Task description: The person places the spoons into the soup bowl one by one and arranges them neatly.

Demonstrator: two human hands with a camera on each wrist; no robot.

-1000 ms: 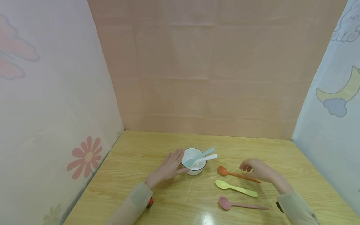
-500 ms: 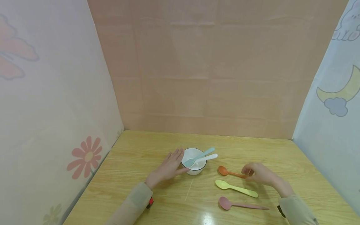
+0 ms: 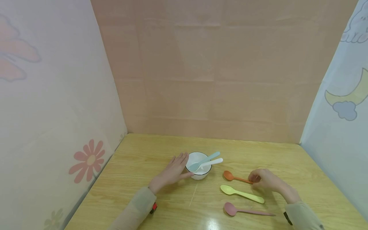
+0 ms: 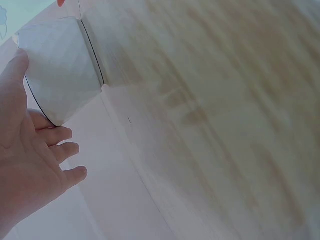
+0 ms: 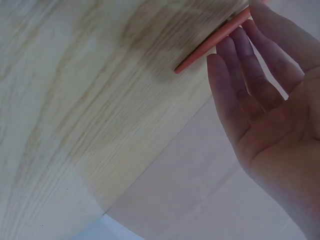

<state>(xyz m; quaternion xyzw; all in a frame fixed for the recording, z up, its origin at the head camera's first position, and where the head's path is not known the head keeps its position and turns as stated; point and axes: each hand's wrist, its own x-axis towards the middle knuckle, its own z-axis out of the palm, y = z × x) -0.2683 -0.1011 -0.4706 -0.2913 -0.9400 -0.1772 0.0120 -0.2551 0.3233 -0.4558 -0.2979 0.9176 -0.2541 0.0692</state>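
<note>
My left hand [image 3: 173,170] rests its fairly straight fingers and thumb against the near left rim of a white bowl [image 3: 200,176] with a dark edge. The left wrist view shows that bowl [image 4: 62,67] from the side, with the left hand [image 4: 30,135] at its rim. A light blue spoon [image 3: 212,156] and a white spoon [image 3: 215,161] lean inside it, handles to the right. At the right, my right hand [image 3: 265,179] has thumb and curled fingers at the handle of an orange spoon [image 3: 229,175]. In the right wrist view the orange handle [image 5: 205,47] runs between thumb and fingers.
Below the orange spoon, a yellow-green spoon [image 3: 242,193] and a pink spoon [image 3: 231,209] lie on the wooden table [image 3: 161,214], bowls to the left. A tan backdrop [image 3: 201,80] stands behind, with patterned side panels left and right.
My right hand has come down slightly and onto the orange spoon's handle, its fingers closing there. The left hand stays at the bowl, and the spoons lie as before.
</note>
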